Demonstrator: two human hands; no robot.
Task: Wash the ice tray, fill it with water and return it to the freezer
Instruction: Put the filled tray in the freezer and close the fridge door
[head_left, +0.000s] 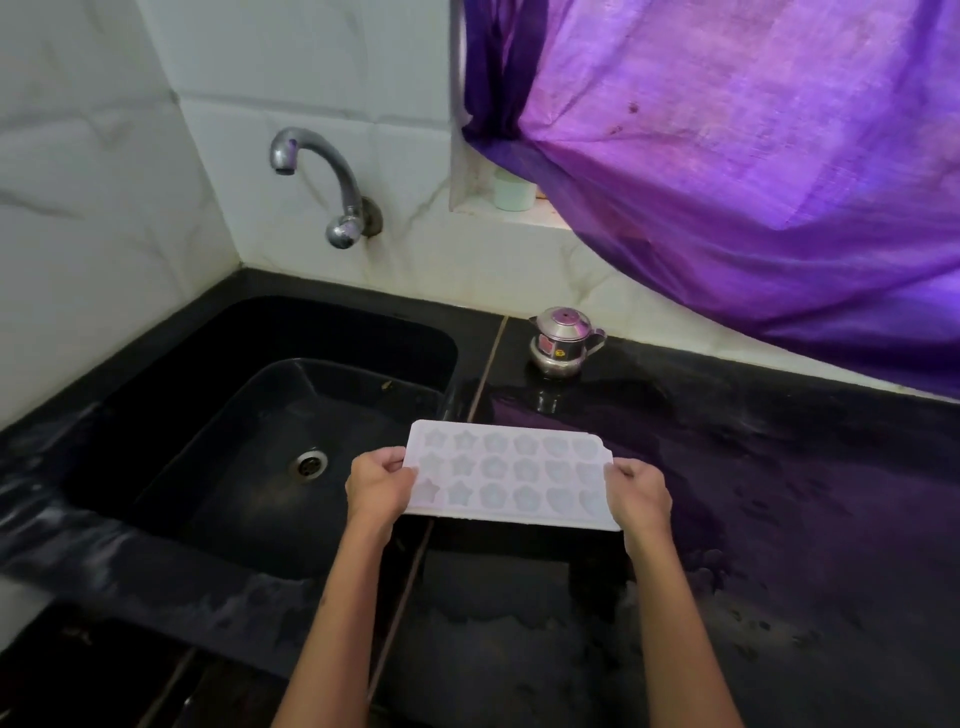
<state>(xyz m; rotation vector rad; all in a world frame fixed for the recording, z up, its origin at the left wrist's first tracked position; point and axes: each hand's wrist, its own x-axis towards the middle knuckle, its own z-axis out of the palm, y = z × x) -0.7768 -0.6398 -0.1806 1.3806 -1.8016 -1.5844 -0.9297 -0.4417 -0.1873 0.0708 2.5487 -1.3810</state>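
A white ice tray (511, 475) with star, flower and heart shaped cells is held level above the black counter, just right of the sink. My left hand (378, 487) grips its left short end, thumb on top. My right hand (640, 492) grips its right short end the same way. The black sink (156, 415) lies to the left, with its drain (310, 464) showing. A chrome tap (322, 176) juts from the tiled wall above the sink; no water runs from it. I cannot tell whether the cells hold water.
A small steel kettle-shaped pot (563, 340) stands on the black counter (779, 493) behind the tray. A purple curtain (753, 156) hangs over the window at the upper right, with a pale cup (514, 189) on the sill. White tiled walls close the corner.
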